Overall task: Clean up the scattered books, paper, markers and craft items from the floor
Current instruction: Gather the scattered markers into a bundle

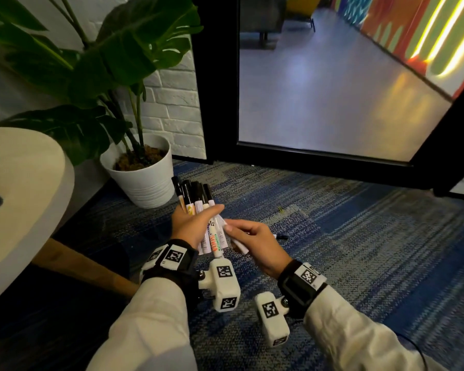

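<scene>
Bunching the markers [198,202] in my left grip [193,226], fingers curled round them above the carpet [332,236], so my right grip [255,236], pinching a spare marker [238,246], can slot it alongside

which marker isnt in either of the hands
The lone marker lying on the carpet beside the right hand. The other markers sit in the left hand, one white marker in the right.

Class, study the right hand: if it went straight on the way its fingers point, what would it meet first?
The bundle of markers held by the left hand. The right hand, pinching a white marker, points left at it and looks almost touching, though depth is unclear.
</scene>
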